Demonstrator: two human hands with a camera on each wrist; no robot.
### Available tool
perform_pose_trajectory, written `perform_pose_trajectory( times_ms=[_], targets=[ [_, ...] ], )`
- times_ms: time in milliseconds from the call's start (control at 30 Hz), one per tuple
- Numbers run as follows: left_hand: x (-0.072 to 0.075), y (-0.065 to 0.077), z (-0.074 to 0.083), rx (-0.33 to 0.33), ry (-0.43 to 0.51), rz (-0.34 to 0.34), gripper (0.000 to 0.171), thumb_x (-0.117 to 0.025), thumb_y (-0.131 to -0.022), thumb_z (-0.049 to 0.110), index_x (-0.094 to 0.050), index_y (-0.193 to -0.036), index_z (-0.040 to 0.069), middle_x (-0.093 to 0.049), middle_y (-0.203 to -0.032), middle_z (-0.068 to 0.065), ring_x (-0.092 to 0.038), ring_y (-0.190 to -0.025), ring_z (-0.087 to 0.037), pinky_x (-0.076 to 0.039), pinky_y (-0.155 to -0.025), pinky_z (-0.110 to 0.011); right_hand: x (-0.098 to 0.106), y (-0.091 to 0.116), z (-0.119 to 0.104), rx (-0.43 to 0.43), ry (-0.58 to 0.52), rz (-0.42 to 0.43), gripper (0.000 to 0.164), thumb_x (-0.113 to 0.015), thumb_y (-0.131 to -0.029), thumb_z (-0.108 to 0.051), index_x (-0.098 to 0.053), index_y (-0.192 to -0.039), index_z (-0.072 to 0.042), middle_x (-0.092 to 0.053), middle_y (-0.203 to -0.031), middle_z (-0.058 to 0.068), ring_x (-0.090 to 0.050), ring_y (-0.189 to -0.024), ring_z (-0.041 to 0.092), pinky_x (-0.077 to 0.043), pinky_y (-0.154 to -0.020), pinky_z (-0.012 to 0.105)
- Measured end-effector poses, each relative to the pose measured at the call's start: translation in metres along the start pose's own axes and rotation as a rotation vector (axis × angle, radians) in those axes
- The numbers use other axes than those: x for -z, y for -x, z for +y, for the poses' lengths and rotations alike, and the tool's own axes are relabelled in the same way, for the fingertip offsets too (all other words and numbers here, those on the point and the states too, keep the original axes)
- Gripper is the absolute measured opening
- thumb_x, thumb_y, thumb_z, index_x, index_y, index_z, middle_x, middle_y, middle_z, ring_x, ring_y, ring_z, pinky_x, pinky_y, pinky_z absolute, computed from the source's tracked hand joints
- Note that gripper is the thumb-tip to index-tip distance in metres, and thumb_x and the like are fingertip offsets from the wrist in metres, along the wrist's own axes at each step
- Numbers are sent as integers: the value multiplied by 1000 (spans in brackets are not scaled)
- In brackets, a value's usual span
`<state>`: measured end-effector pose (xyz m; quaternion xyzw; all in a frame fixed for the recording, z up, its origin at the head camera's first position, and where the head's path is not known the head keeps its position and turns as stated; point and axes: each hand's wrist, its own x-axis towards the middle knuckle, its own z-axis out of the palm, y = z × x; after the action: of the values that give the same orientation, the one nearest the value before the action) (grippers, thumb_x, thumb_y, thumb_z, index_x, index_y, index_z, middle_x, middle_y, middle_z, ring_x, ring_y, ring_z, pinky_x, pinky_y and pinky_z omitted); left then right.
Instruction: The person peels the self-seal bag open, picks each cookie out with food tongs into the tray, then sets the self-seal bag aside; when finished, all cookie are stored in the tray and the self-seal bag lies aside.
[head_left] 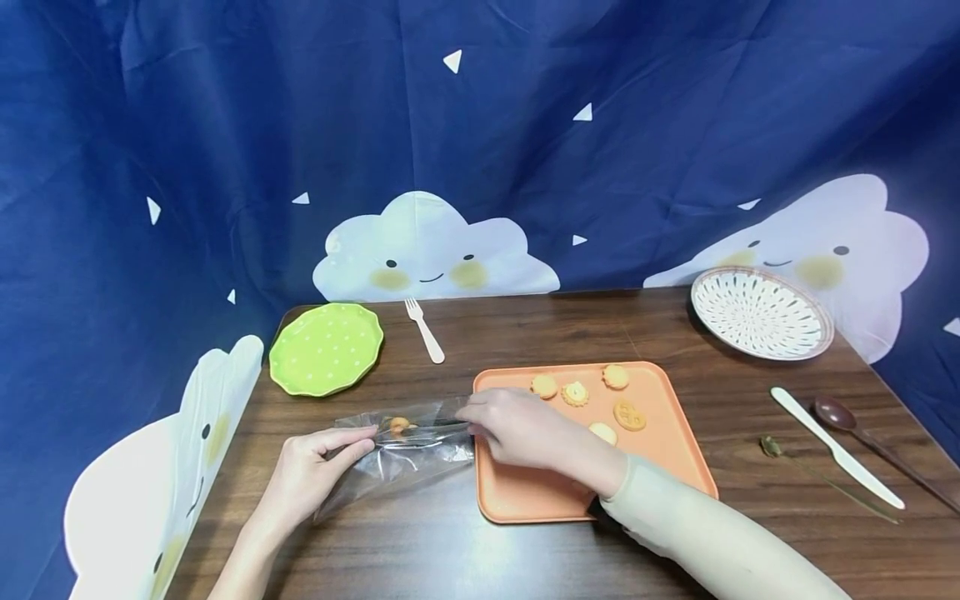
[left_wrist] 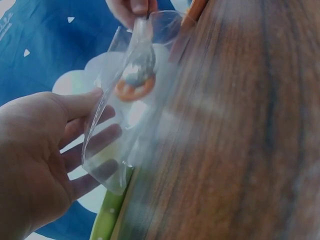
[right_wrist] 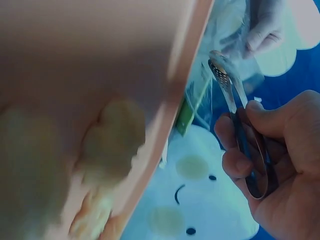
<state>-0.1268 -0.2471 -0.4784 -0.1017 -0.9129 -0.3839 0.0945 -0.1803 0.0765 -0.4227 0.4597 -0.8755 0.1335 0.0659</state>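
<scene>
A clear plastic bag (head_left: 420, 450) lies across the space between both hands, its near edge pinched by my left hand (head_left: 311, 467), thumb on one side and fingers behind the film. My right hand (head_left: 517, 429) grips metal tongs (right_wrist: 227, 82), which reach into the bag from the right. At their tip is a small golden-brown pretzel-like cookie (left_wrist: 136, 89), seen through the film. Beneath my right forearm, an orange tray (head_left: 525, 500) holds several more cookies, including a pale scalloped one (head_left: 615, 377) and a pretzel-shaped one (head_left: 629, 415).
A green dotted plate (head_left: 326, 350) stands at the back left, beside a white fork (head_left: 425, 332). At the back right is a white patterned plate (head_left: 761, 315). A white knife (head_left: 836, 448), a dark wooden spoon (head_left: 885, 450) and a dried stem (head_left: 825, 479) lie right of the tray.
</scene>
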Motion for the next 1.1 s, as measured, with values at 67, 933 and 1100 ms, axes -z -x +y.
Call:
perform_pose_trajectory(
  times_ms=[67,933,1100],
  targets=[
    [0,0,0,-4,-6,2,20,-77,-89,38,-79,-108,37,-78,-105,21,-71,-102,6,-49,-89,-1,5,10,4,-29,-19,15,17,-66,-95,-11,-76,-107,-18,-72,-90,-8,-69,-84,8,-60,-76,30],
    [-4,2,0,-32,-33,25,20,-78,-88,37,-79,-108,35,-79,-104,17,-72,-103,3,-47,-89,1,78,242,65,-342,219,215,45,-89,-60,-6,-74,-93,-33,-71,-82,-21,-53,-72,-12,-42,-57,19],
    [-5,2,1,-35,-30,40,20,-80,-86,34,-80,-106,35,-79,-103,18,-73,-101,4,-47,-89,2,71,252,67,-374,176,179,43,-89,-64,-6,-75,-94,-34,-73,-85,-20,-49,-72,-14,-39,-55,18]
  ],
)
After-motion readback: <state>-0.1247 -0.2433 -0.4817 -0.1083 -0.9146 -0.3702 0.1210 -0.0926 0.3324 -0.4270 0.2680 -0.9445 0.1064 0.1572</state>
